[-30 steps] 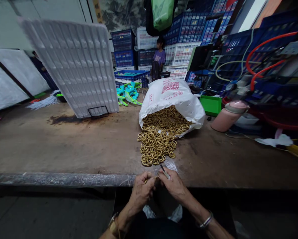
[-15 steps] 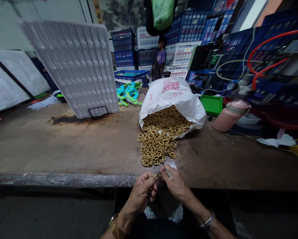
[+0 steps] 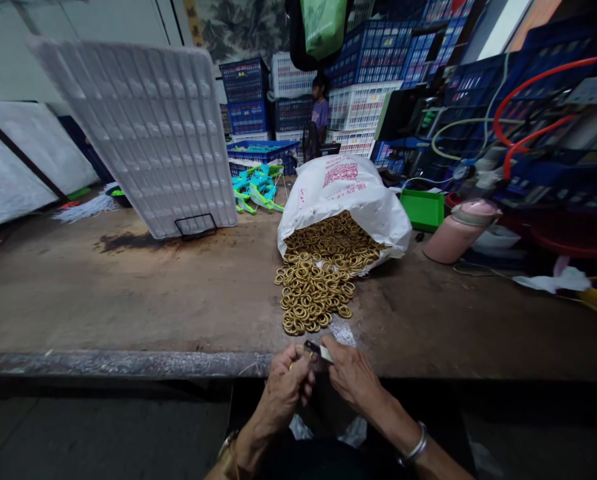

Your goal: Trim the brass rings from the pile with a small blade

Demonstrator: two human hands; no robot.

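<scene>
While my left hand (image 3: 284, 381) pinches what looks like a gold ring (image 3: 292, 365) near the ring pile (image 3: 316, 293), my right hand (image 3: 351, 375) grips a dark-tipped tool (image 3: 322, 351) beside it: trimming, I judge, the next stroke wanting steadiness

The head view looks forward and down over the hands (image 3: 284, 385) and table (image 3: 168, 300).

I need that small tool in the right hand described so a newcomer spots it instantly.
On the brown table, find the white sack spilling gold-coloured rings toward the near edge. Just in front of the spill is the right hand. Its tool is short and straight, pale with a dark end pointing toward the left hand, unlike the round rings nearby.
</scene>
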